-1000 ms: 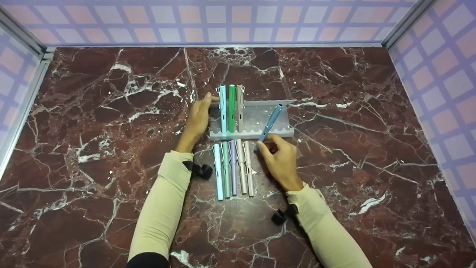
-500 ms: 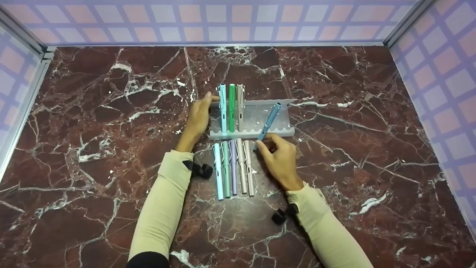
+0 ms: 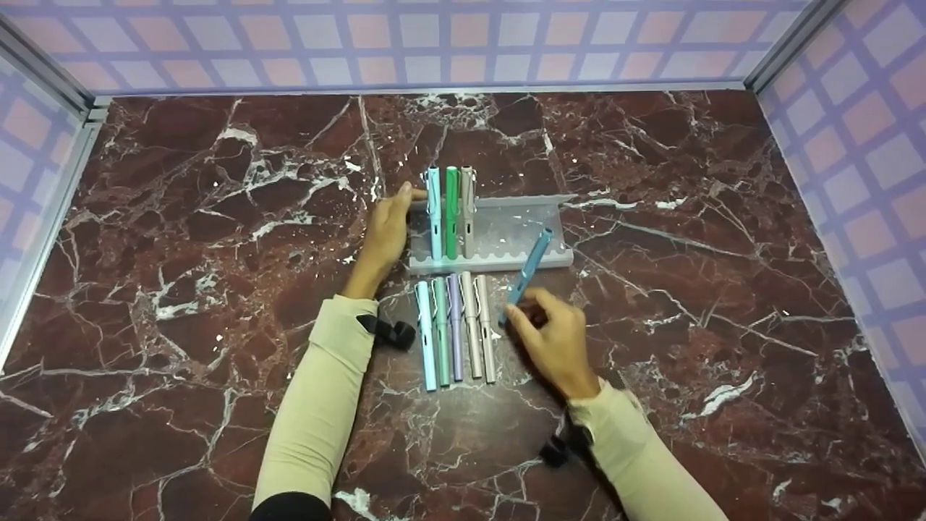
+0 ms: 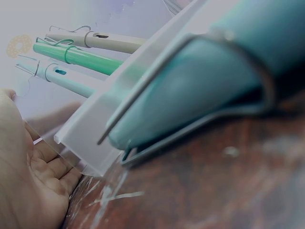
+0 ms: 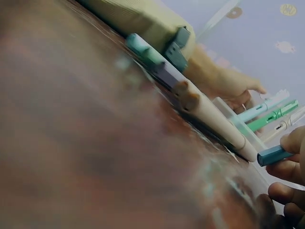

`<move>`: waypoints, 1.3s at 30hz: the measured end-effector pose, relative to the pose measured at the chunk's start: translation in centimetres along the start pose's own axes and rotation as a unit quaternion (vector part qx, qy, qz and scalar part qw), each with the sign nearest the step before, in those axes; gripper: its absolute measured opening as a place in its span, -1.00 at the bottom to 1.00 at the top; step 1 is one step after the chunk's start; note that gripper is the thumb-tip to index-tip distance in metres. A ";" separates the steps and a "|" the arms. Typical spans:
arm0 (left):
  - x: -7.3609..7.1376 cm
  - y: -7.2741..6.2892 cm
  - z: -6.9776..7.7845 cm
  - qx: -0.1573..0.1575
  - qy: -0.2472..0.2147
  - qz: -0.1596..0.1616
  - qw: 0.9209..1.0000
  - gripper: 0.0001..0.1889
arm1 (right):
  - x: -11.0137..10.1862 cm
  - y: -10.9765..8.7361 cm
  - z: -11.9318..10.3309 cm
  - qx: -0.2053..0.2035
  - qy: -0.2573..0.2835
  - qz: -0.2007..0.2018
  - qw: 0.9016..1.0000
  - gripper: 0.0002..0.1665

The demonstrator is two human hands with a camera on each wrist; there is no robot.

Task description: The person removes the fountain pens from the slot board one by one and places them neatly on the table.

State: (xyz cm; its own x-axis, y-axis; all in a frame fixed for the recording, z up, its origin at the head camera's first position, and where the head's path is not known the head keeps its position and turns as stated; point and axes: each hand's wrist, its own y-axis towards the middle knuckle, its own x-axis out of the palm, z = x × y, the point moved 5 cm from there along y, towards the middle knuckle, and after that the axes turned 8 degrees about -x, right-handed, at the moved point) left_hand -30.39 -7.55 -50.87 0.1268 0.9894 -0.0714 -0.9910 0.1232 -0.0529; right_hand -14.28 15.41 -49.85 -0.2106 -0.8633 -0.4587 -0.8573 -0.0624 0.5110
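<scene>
My right hand (image 3: 553, 340) pinches a dark blue pen (image 3: 534, 260) near its lower end, tilted with its upper end over the stand's front right. In the right wrist view, that pen's blue end (image 5: 274, 155) pokes out between thumb and fingers. My left hand (image 3: 385, 235) holds the left end of a clear plastic pen stand (image 3: 517, 221), its fingers behind the panel in the left wrist view. Upright in the stand's left slots are a light blue pen (image 3: 435, 213), a green pen (image 3: 451, 213) and a taupe pen (image 3: 468, 213).
Several pens lie side by side in front of the stand: a light blue pen (image 3: 427, 336), a green-grey pen (image 3: 440, 333), a purple pen (image 3: 455, 329) and beige ones (image 3: 472, 325). Beneath is a dark red marbled table (image 3: 217, 289), with checkered walls (image 3: 463, 43) around it.
My right hand has drawn back toward the front and slightly right, bringing the dark blue pen lower and away from the stand. My left hand stays at the stand's left end.
</scene>
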 end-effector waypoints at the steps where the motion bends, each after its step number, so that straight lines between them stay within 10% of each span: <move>1: -0.1 0.0 0.0 -0.002 0.005 0.002 1.000 -0.45 | -0.1 -0.4 -0.2 0.000 0.003 -0.004 1.000 -0.86; 29: -0.3 0.1 -0.1 0.003 0.013 0.005 1.000 -0.46 | -4.8 -1.4 2.6 0.126 0.007 0.053 0.991 -0.89; 39: 0.1 0.0 -0.1 -0.001 0.000 -0.009 1.000 -0.44 | -2.7 -3.0 0.8 0.189 0.196 -0.017 0.962 -0.83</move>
State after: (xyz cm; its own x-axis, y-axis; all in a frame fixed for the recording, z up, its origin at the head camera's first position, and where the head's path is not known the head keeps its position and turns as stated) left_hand -30.36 -7.46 -50.94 0.1450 0.9869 -0.0705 -0.9884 0.1412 -0.0561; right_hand -11.52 18.36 -50.74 -0.0488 -0.9912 -0.1226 -0.9857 0.0280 0.1663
